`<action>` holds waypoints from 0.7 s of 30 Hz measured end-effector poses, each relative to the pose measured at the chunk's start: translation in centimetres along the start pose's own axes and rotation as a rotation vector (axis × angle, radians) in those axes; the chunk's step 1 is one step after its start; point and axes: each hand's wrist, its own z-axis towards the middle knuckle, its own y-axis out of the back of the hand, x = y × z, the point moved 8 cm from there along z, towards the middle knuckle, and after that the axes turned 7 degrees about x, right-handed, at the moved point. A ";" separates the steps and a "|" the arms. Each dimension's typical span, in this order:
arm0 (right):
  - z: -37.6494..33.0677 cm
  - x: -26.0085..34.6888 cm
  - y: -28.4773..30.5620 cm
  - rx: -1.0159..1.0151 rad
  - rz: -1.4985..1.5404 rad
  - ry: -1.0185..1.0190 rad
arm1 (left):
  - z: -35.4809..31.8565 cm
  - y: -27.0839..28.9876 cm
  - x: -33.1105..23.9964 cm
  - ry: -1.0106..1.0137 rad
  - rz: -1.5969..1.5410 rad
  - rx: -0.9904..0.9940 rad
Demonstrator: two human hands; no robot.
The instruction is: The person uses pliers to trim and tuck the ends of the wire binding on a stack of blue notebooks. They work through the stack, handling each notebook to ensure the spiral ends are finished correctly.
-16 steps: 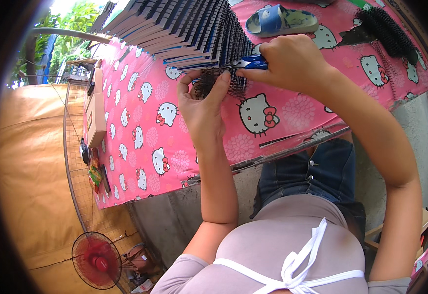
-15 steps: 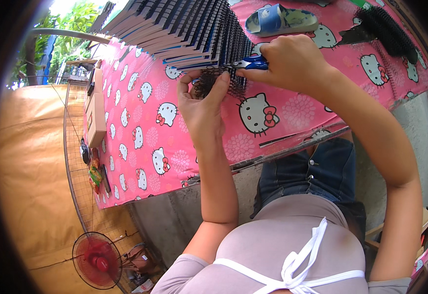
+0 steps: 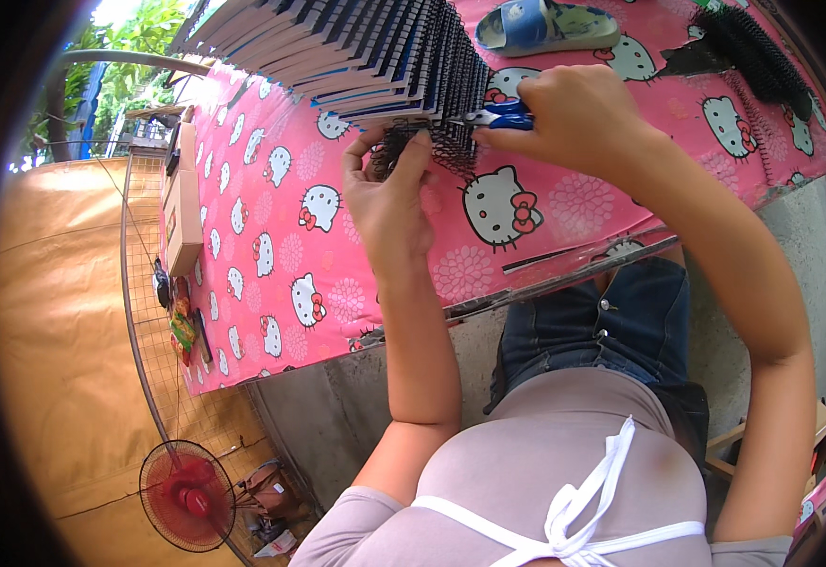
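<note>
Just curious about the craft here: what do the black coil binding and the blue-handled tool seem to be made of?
The black coil binding looks like thin wire with a dark coating, judging by its fine, evenly spaced loops; it could be plastic. The blue-handled tool in the right hand seems to be metal pliers with glossy blue plastic or rubber grips. The left hand steadies the coil.

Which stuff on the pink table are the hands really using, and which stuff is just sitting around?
In use:
- left hand on the black wire binding coil
- right hand gripping blue-handled pliers
- stack of spiral-bound notebooks, right beside the coil

Just lying about:
- blue sandal
- loose black coils
- cardboard box
- red fan on the floor
</note>
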 end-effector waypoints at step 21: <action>-0.2 0.3 -1.1 -0.355 -0.114 0.192 | -0.8 0.2 1.4 0.017 0.097 -0.043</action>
